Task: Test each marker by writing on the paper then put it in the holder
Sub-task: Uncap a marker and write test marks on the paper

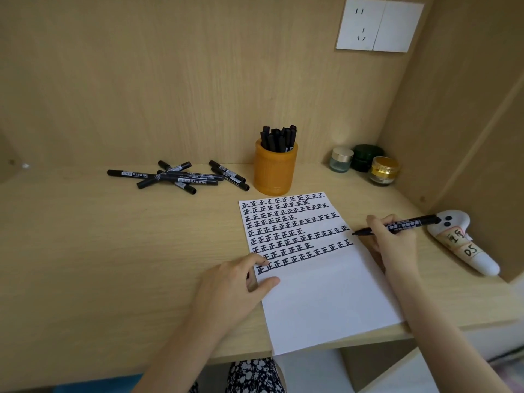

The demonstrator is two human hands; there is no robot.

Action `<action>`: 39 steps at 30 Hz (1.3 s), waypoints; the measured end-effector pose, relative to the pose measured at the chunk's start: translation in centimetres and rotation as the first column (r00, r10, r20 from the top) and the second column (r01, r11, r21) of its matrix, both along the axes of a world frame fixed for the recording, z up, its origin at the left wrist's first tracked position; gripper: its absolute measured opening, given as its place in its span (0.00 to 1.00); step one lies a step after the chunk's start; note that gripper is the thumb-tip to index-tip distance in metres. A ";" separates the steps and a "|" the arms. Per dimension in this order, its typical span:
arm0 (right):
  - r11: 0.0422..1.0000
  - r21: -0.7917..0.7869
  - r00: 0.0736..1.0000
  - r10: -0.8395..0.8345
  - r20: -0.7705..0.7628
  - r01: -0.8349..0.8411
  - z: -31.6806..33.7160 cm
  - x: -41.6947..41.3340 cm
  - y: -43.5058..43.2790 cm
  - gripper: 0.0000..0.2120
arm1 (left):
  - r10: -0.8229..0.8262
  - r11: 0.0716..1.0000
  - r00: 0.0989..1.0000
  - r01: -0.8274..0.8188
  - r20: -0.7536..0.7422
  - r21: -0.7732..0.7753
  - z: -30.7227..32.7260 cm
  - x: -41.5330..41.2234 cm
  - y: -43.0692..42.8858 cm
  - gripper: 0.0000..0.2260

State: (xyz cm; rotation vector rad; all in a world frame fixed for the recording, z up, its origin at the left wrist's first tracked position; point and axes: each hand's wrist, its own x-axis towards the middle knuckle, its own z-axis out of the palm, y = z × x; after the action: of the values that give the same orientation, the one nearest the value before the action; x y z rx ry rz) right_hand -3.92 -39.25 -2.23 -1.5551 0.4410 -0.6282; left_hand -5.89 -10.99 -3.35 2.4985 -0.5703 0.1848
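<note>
Right hand (pixel 394 242) pinches a black marker (pixel 408 222) in a writing grip, tip at the right edge of the paper (pixel 326 293) on the surface (pixel 113 251), left hand (pixel 235 279) pressing loosely bent fingers on the sheet's left edge, orange holder (pixel 275 171) standing just behind, stuffed with markers.

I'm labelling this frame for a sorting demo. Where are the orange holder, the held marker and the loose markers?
orange holder (pixel 273 174): head view, front wall of the cup.
held marker (pixel 411 224): head view, labelled middle of its barrel.
loose markers (pixel 184 178): head view, a labelled barrel in the pile's middle.
</note>
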 end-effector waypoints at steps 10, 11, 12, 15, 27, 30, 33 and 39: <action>0.901 0.206 0.923 0.366 0.117 -0.383 2.4 -0.7 3.8 0.10 | -0.159 0.911 0.974 0.082 -0.160 -0.404 0.5 -0.3 -0.1 0.16; 0.872 0.240 0.905 0.408 0.125 -0.426 2.6 -0.7 4.5 0.09 | -0.174 0.888 0.969 0.077 -0.177 -0.454 0.7 -0.3 -0.1 0.18; 0.847 0.263 0.887 0.443 0.130 -0.462 2.7 -0.8 5.1 0.09 | -0.184 0.863 0.966 0.070 -0.183 -0.501 0.7 -0.2 -0.1 0.20; 0.804 0.280 0.850 0.515 0.112 -0.525 3.0 -1.2 7.1 0.13 | -0.174 0.802 0.963 0.017 -0.206 -0.598 0.8 -0.2 0.1 0.24; 0.829 0.124 0.838 0.545 0.041 -0.545 2.5 -1.8 11.2 0.16 | -0.097 0.731 0.959 -0.112 -0.265 -0.673 1.0 0.0 0.2 0.17; 0.827 0.078 0.830 0.557 0.029 -0.557 2.4 -2.0 11.7 0.13 | -0.108 0.731 0.958 -0.104 -0.265 -0.675 1.2 0.0 0.2 0.15; 0.807 0.038 0.808 0.589 0.017 -0.589 2.5 -2.2 11.8 0.11 | -0.091 0.731 0.965 -0.102 -0.245 -0.675 1.0 0.0 0.2 0.13; 0.765 -0.036 0.765 0.644 -0.007 -0.644 2.7 -2.6 12.1 0.05 | -0.078 0.728 0.968 -0.107 -0.238 -0.677 0.9 0.0 0.3 0.11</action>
State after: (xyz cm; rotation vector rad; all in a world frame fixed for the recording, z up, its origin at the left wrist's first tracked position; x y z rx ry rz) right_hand -6.49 -27.13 0.43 -1.6084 -0.1319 -0.0966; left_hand -5.88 -10.74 -2.45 1.7534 -0.2927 0.0610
